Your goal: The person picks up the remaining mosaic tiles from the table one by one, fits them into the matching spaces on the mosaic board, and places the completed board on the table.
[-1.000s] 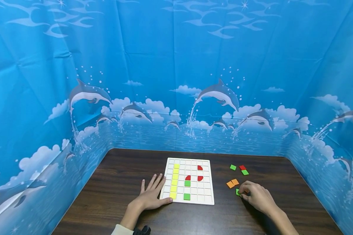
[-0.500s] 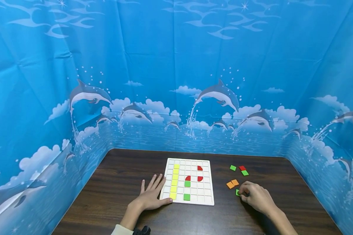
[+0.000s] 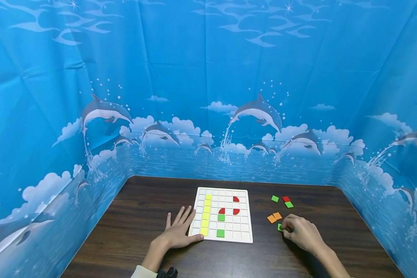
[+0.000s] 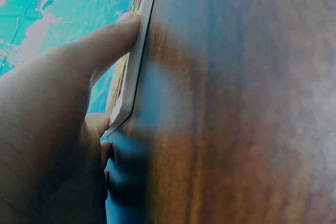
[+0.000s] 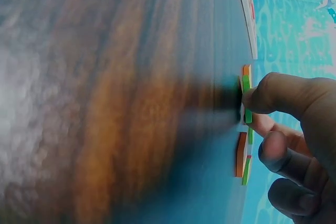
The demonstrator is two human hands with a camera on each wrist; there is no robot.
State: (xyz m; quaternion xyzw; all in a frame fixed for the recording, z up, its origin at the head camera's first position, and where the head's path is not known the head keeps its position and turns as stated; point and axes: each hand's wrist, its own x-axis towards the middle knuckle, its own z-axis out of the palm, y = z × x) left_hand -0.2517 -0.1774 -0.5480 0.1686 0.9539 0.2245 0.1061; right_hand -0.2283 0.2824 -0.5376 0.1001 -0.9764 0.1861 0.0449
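Note:
A white gridded board (image 3: 243,226) lies on the dark wooden table. My left hand (image 3: 176,234) rests at its lower left corner with spread, straight fingers, the thumb over the near edge. In the left wrist view the thumb (image 4: 113,40) lies along the board's side. Right of the board my right hand (image 3: 305,234) pinches a green square tile (image 3: 279,227) between thumb and index finger, close over the table. The right wrist view shows this tile edge-on, its green face (image 5: 248,85) at the thumb tip; the other fingers are curled.
Two orange tiles (image 3: 272,219) lie just beyond the right hand. Farther back are a green tile (image 3: 275,198), a red tile (image 3: 286,199) and another green tile (image 3: 289,204). The board bears a yellow tile column (image 3: 206,209), red quarter-circles (image 3: 236,199) and green squares (image 3: 220,233).
The green tile at my right fingertips has shifted very slightly left, with the fingers. My left hand and the board stay where they were.

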